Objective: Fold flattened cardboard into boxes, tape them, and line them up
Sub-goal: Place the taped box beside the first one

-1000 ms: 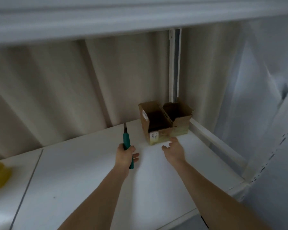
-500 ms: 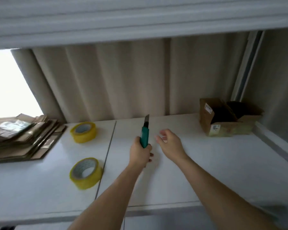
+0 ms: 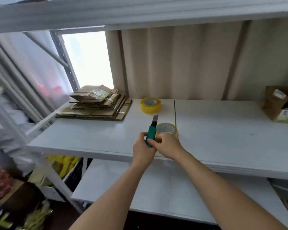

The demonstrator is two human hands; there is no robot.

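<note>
My left hand (image 3: 142, 150) grips a green utility knife (image 3: 151, 132) with its blade out, pointing away from me. My right hand (image 3: 167, 144) has joined it and pinches the lower end of the knife handle. Just behind both hands lies a yellow tape roll (image 3: 167, 128) on the white shelf (image 3: 93, 136). A second yellow tape roll (image 3: 150, 105) sits farther back. A stack of flattened cardboard (image 3: 96, 104) lies at the back left. A folded open cardboard box (image 3: 279, 105) stands at the far right edge of view.
A beige curtain (image 3: 181, 62) hangs behind the shelf, with a bright window (image 3: 88, 58) to its left. A lower white shelf (image 3: 123, 185) runs beneath my arms. Metal rack posts (image 3: 63, 60) and cluttered yellow items (image 3: 65, 165) fill the left side.
The view has swung left, so the folded box slid to the far right and the cardboard stack came into view. My right hand moved from open air onto the knife handle.
</note>
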